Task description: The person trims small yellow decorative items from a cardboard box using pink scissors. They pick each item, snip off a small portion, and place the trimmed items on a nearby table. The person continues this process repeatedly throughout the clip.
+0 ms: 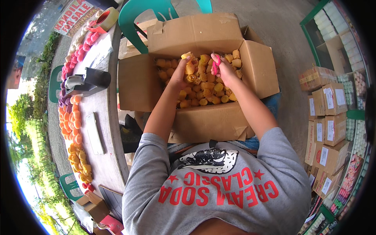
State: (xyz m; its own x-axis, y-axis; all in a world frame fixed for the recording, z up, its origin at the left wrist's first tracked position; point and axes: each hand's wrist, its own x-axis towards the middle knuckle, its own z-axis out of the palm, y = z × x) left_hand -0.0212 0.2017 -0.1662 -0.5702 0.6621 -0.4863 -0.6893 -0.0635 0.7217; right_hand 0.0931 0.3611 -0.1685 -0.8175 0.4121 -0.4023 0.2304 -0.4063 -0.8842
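Grey shirt [219, 186] nearest. Left hand [179, 76] holds yellow pieces [190, 69], right hand [226, 73] pink-handled scissors [217, 60], above open carton [207, 122], likely for easy reach.

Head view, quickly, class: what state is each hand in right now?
Left hand: closed, holding yellow rose-shaped pieces; most fingers hidden.
Right hand: closed, its grip on pink-handled scissors.
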